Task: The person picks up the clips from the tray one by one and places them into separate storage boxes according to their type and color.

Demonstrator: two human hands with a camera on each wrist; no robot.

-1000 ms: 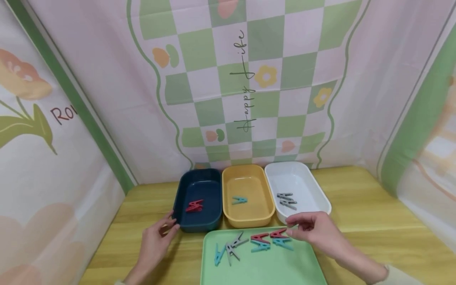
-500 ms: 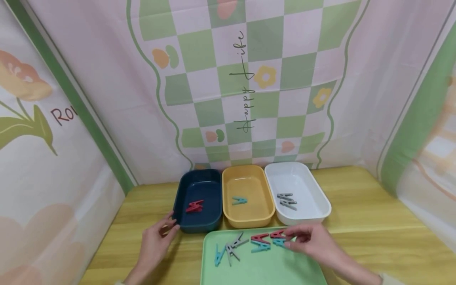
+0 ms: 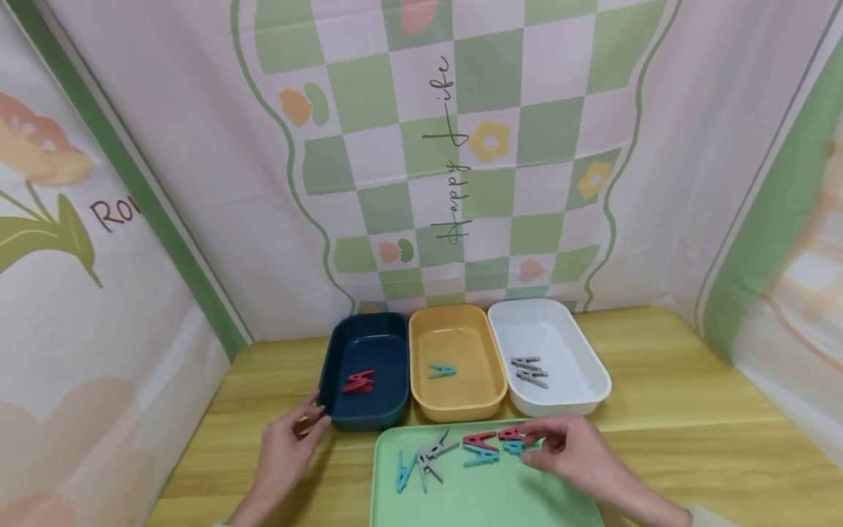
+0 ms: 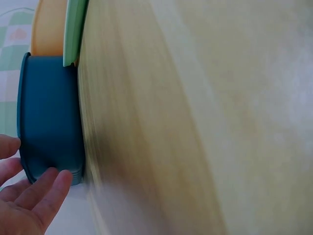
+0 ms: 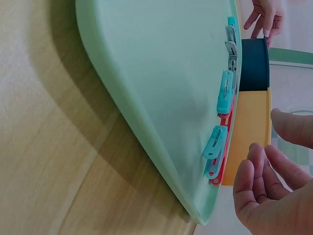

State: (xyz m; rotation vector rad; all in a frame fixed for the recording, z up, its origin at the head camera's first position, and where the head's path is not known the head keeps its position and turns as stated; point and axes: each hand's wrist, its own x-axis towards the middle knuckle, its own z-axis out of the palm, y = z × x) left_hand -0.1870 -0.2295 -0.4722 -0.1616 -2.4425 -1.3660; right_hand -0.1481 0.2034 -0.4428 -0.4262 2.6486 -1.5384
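My left hand [image 3: 286,446] rests at the near left corner of the dark blue bin [image 3: 370,423], its fairly straight fingertips against the wall in the left wrist view. Above the right part of a light green tray [image 3: 474,498] hovers my right hand [image 3: 573,450], partly covering a blue clothespin [image 3: 512,447] and a red clothespin [image 3: 510,433]. In the right wrist view its thumb and fingers [image 5: 257,169] are apart, with nothing between them. Another red clothespin [image 3: 479,440] and blue clothespin [image 3: 481,457] lie to the left, then grey clothespins [image 3: 428,464] and a blue one.
Behind the tray stand a yellow bin [image 3: 459,412] with one blue clothespin [image 3: 442,370] and a white bin [image 3: 560,406] with grey clothespins [image 3: 530,372]. Red clothespins [image 3: 358,381] lie in the dark blue bin. A patterned curtain [image 3: 487,183] hangs behind the wooden table [image 3: 672,380].
My right hand has come down and slightly left, from beside the right-hand red clothespin to over the blue one. The left hand has stayed at the dark blue bin.
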